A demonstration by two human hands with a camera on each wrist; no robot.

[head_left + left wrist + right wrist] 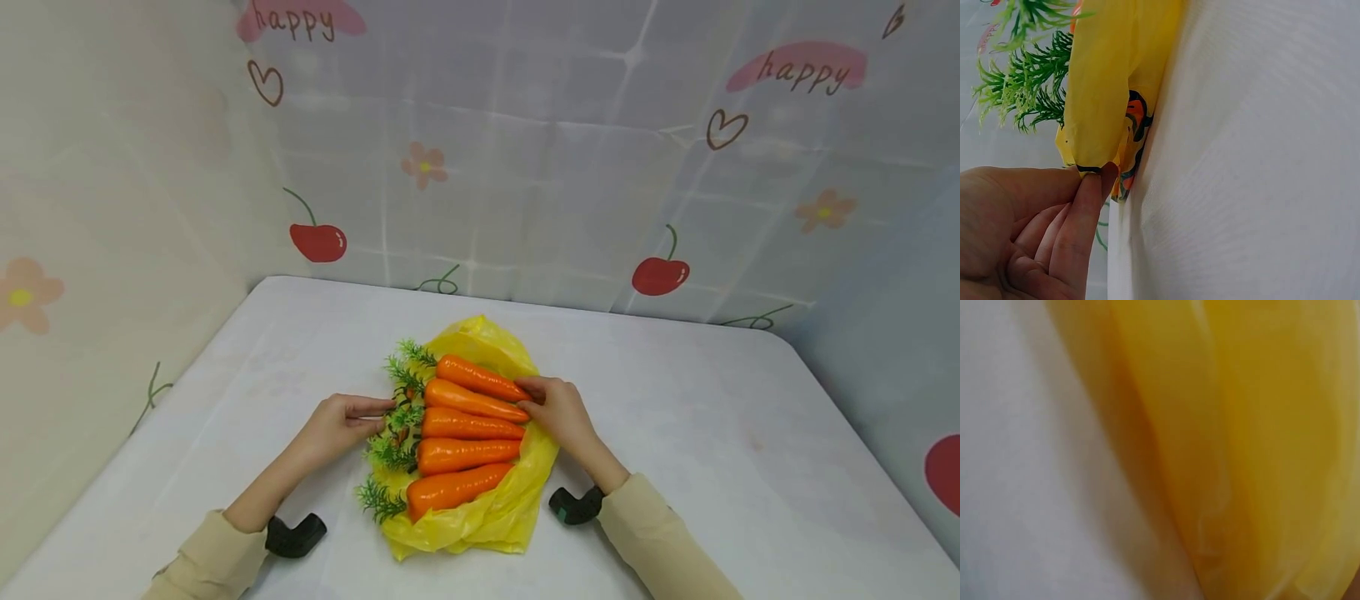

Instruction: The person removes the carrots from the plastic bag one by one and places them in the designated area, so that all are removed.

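Note:
Several shiny orange carrots point(468, 456) with green leafy tops point(390, 454) lie side by side on a yellow plastic bag point(517, 521), their tips toward the right. At the leafy end, my left hand point(341, 425) pinches the bag's edge between thumb and fingers. The left wrist view shows this pinch close up, by a dark and orange print point(1135, 119) on the bag. My right hand point(558, 412) is at the narrow ends, with thumb and forefinger about the tip of the farthest carrot point(480, 377). In the right wrist view yellow bag point(1260, 444) hides the fingers.
The bag lies on a white-covered table point(697, 433). Behind it hangs a pale curtain point(510, 192) printed with cherries, flowers and lettering. A black angled piece point(296, 536) sits at the left wrist and another black piece point(575, 506) at the right wrist.

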